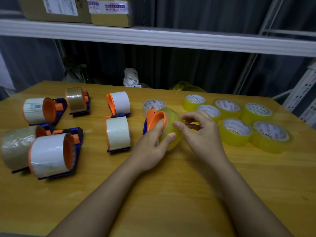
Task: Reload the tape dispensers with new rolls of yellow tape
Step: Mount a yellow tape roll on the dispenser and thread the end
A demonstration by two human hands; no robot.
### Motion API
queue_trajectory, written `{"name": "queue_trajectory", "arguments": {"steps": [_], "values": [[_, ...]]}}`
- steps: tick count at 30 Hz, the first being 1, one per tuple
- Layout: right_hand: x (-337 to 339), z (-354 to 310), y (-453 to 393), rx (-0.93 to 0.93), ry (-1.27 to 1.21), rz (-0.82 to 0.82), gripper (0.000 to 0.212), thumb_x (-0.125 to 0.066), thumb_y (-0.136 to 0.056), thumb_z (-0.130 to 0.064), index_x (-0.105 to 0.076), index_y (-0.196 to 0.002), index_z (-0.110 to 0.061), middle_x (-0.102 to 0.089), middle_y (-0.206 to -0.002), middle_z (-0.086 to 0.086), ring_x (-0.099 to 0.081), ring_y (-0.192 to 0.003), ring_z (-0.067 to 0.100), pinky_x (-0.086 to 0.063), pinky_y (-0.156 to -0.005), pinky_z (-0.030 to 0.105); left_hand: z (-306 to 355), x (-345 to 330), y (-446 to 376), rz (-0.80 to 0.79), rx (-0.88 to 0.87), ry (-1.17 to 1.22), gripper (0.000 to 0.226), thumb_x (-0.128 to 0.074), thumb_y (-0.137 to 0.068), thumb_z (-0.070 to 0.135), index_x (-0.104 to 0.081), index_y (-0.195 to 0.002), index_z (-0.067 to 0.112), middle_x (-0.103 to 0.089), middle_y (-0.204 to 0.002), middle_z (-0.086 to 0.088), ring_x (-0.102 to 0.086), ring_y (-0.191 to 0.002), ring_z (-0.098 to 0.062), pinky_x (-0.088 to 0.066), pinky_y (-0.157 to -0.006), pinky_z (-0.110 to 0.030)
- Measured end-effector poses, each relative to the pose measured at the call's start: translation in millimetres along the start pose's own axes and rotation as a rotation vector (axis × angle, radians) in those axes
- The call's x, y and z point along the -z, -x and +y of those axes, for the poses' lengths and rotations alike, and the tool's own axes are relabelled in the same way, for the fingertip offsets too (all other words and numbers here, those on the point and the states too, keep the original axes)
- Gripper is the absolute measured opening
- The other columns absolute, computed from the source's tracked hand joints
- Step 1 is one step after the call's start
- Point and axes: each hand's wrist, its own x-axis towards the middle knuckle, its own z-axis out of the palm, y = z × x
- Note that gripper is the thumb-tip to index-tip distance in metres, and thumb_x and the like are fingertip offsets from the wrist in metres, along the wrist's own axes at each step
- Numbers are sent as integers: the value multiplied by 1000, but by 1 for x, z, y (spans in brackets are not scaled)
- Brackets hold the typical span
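gripping a glossy yellow tape roll point(171, 129), left hand point(152, 146) curled.

**Yellow roll seated on the orange-and-blue dispenser**

A translucent yellow tape roll point(171, 129) sits tilted on the orange hub of a blue-framed dispenser point(154, 121), mid-counter. Right of that dispenser lie six spare yellow rolls point(234, 132), flat, white cores up, packed close together. Just behind it lies one pale clear roll point(153, 105), flat. Left of it stand six more dispensers point(118, 134), orange hubs and blue frames, carrying white, clear or brownish rolls, on their sides.
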Motion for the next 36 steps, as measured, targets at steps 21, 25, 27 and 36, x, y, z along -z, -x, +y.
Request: {"name": "queue_trajectory", "arguments": {"steps": [21, 25, 27, 36], "values": [[34, 3, -17, -386, -445, -170, 19, -56, -93, -1, -62, -76, -7, -63, -64, 1, -60, -62, 9, -56, -66, 23, 8, 20, 0, 18, 13, 357, 63, -58, -80, 59, -53, -81, -5, -46, -71, -27, -48, -65, -41, -39, -62, -52], [42, 8, -21, -488, -409, -210, 19, -59, -92, -5, -65, -75, -9, -65, -65, -2, -59, -62, 7, -54, -58, 21, 8, 22, -5, 78, 50, 338, 85, -53, -74, 71, -49, -71, -14, -45, -68, -12, -38, -62, -23, -26, -61, -37], [42, 9, -22, -526, -401, -211, 18, -61, -91, -6, -66, -74, -10, -66, -66, -1, -61, -62, 7, -53, -56, 20, 6, 21, -6, 95, 71, 316, 82, -49, -75, 71, -48, -66, -10, -43, -66, -10, -37, -61, -22, -25, -62, -36], [47, 23, -24, -589, -416, -42, 12, -61, -92, -11, -66, -81, -8, -62, -69, 3, -62, -65, 12, -54, -57, 22, 5, 26, -10, 166, 168, 340, 98, -43, -72, 79, -57, -90, -16, -59, -87, -36, -62, -79, -41, -48, -78, -45]]}}
